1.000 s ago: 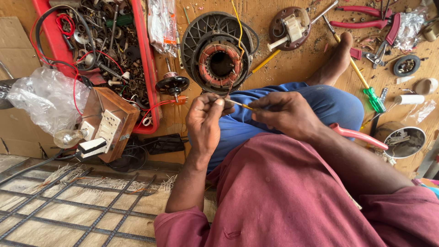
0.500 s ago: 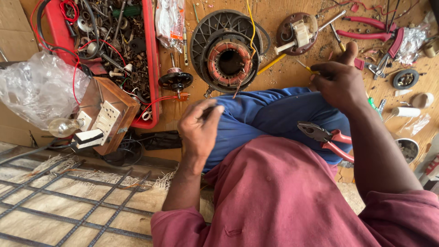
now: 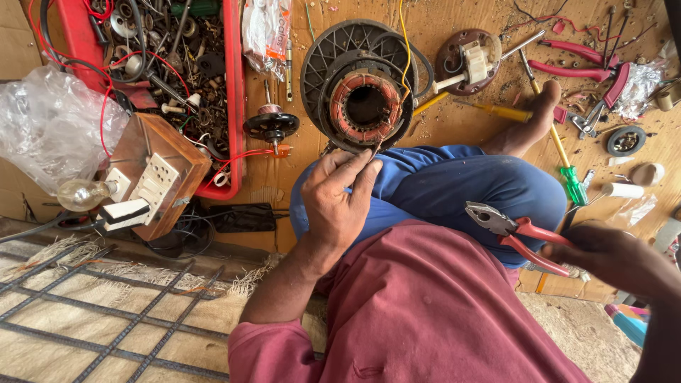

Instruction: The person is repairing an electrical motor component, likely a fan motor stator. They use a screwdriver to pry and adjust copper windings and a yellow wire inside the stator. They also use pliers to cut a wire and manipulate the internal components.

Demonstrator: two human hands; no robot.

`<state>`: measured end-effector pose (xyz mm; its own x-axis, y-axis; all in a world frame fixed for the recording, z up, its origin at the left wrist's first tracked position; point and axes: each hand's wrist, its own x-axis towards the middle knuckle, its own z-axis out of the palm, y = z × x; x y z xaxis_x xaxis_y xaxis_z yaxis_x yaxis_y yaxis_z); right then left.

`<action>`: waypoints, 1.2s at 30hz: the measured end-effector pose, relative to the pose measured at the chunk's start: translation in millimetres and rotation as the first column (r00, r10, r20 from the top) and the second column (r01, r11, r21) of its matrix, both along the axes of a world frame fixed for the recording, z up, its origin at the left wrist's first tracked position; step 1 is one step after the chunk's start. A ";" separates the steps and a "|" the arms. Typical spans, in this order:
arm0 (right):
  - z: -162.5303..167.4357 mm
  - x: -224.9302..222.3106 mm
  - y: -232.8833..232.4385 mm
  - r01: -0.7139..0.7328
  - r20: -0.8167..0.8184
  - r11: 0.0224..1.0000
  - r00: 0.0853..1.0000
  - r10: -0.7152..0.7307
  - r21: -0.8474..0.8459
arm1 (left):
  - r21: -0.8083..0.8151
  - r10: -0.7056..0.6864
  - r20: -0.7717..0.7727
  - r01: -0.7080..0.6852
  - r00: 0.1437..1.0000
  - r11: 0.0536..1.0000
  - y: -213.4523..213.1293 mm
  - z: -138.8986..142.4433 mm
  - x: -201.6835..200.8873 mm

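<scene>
The left hand pinches a thin wire end at the motor winding; the right hand grips red pliers, whose jaws could nick the copper

Pliers have dull grey metal jaws and glossy red plastic grips; the motor winding shows shiny copper wire.

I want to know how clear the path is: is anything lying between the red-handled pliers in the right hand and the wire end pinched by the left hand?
Nothing visible does. The red-handled pliers in the right hand sit over the blue-trousered knee; the left hand pinches the thin wire end just below the copper-wound motor stator. Only the knee lies beneath that gap.
</scene>
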<state>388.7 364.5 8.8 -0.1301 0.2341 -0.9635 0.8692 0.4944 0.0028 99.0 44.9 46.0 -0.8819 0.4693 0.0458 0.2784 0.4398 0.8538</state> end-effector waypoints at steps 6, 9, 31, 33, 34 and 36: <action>-22.5 0.9 -13.4 -0.041 0.180 0.985 0.981 0.072 -0.169 | 0.052 0.018 0.096 -0.024 0.995 0.998 -0.2 4.3 -1.8; -16.0 3.9 -16.7 -0.024 0.162 0.969 0.985 0.065 -0.247 | 0.028 0.055 0.206 -0.062 0.977 0.998 1.1 6.4 -5.8; 25.9 -119.2 -89.6 0.182 -0.306 0.751 0.833 -0.461 -0.635 | 0.222 0.097 0.519 -0.244 0.849 0.944 5.0 -11.8 6.8; 24.6 -117.4 -86.6 0.161 -0.300 0.737 0.841 -0.451 -0.657 | 0.217 0.104 0.538 -0.256 0.837 0.942 6.2 -11.5 5.9; 23.8 -116.9 -85.1 0.150 -0.298 0.730 0.845 -0.445 -0.667 | 0.214 0.108 0.546 -0.263 0.831 0.941 6.9 -10.8 5.2; 22.7 -116.0 -81.8 0.169 -0.253 0.664 0.835 -0.490 -0.728 | 0.199 0.111 0.529 -0.250 0.841 0.948 8.4 -7.9 3.8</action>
<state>272.8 282.7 31.5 -0.5740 -0.3253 -0.7515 0.8106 -0.0956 -0.5778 102.7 53.2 38.2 -0.8810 0.3334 -0.3356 -0.2852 0.1916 0.9391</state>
